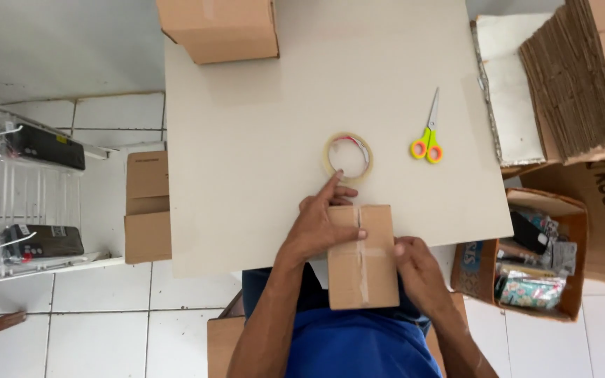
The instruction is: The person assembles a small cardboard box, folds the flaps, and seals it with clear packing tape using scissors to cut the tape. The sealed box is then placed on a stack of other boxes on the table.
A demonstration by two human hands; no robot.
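Two hands press a small brown taped box [362, 255] at the table's [246, 140] near edge: left hand [318, 225] flat on top, right hand [414, 266] gripping its side. Tape roll [348, 157] just beyond; scissors [428, 136] farther right.

A packing room: flattened cartons [568, 77], tape roll [348, 157], scissors [428, 133] on a table [246, 140].

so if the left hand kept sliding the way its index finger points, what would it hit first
Most likely the roll of clear tape. The left hand rests on the small cardboard box, and its index finger points up the table, the tip almost at the roll's near rim. Whether they already touch is unclear.
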